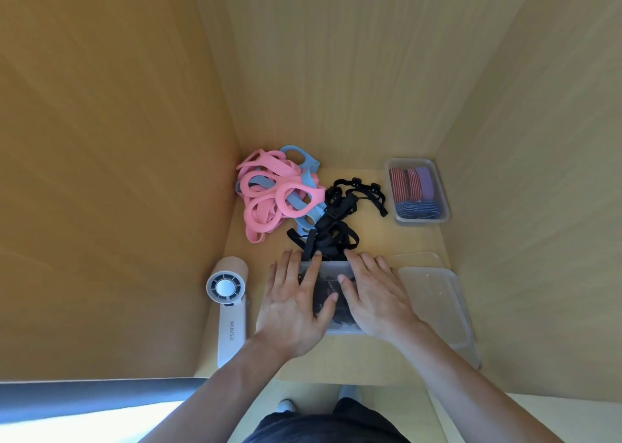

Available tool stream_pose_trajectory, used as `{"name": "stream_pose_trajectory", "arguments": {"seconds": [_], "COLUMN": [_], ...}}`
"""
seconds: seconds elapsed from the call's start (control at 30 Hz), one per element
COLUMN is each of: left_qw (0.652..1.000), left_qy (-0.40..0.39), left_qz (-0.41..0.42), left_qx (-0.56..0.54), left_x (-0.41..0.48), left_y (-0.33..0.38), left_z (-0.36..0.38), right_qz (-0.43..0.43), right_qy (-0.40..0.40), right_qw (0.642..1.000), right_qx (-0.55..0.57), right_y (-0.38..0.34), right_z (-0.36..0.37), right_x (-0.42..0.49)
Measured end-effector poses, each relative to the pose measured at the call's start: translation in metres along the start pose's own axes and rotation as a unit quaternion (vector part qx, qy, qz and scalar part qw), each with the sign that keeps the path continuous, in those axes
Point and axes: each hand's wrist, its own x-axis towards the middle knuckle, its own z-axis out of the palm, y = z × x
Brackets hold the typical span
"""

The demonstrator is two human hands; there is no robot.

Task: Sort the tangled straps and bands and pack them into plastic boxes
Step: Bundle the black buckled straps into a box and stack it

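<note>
Black straps [333, 234] are pressed into a clear plastic box [340, 330], lower centre, by flat left hand [292, 304] and right hand [373, 298], fingers straight, seemingly compacting them.

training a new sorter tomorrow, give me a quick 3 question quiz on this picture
1. True or false: the far box at the back right holds striped bands.
2. Multiple choice: the left hand and right hand press flat on the near box. What is inside it? A coins, B black straps, C pens.
3. Fill in: left of the left hand lies a white handheld ____.
Key: 1 true; 2 B; 3 fan.
</note>
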Motion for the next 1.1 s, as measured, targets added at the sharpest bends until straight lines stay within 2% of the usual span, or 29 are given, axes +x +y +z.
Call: {"name": "stream_pose_trajectory", "arguments": {"seconds": [0.07, 0.13, 0.2, 0.3, 0.37, 0.47, 0.57, 0.63, 0.8, 0.97, 1.1], "left_qw": [1.0, 0.999, 0.999, 0.997, 0.988, 0.952, 0.938, 0.936, 0.942, 0.949, 0.952], "left_qy": [0.004, 0.005, 0.001, -0.01, -0.015, -0.011, -0.018, -0.036, -0.042, -0.063, -0.088], "left_qz": [-0.002, -0.004, -0.009, -0.01, -0.02, -0.043, -0.023, -0.003, 0.019, 0.011, 0.01], "left_qx": [-0.023, -0.035, -0.045, -0.071, -0.155, -0.303, -0.344, -0.351, -0.333, -0.307, -0.294], "left_x": [0.001, 0.002, 0.003, 0.002, -0.001, -0.008, -0.02, -0.026, -0.031, -0.032, -0.032], "left_y": [-0.001, -0.001, -0.001, -0.003, -0.005, -0.012, -0.023, -0.031, -0.037, -0.039, -0.041], "left_z": [0.001, 0.001, 0.0, -0.004, -0.007, -0.013, -0.013, -0.012, -0.018, -0.018, -0.017], "right_qz": [0.015, 0.031, 0.033, 0.004, -0.053, -0.141, -0.163, -0.165, -0.158, -0.15, -0.173], "right_qy": [0.037, 0.078, 0.088, 0.09, 0.101, 0.092, 0.014, -0.024, -0.041, 0.023, -0.062], "right_qw": [0.993, 0.965, 0.952, 0.98, 0.99, 0.983, 0.985, 0.986, 0.986, 0.985, 0.983], "right_qx": [0.115, 0.249, 0.292, 0.176, 0.087, 0.075, 0.055, 0.032, 0.02, 0.079, 0.027], "right_y": [0.003, 0.005, 0.005, 0.003, -0.002, -0.008, -0.005, -0.001, -0.005, -0.008, -0.016], "right_z": [0.004, 0.007, 0.007, 0.005, 0.0, -0.005, -0.008, -0.012, -0.02, -0.035, -0.031], "right_x": [-0.001, -0.002, -0.004, -0.007, -0.014, -0.028, -0.035, -0.032, -0.026, -0.024, -0.028]}}
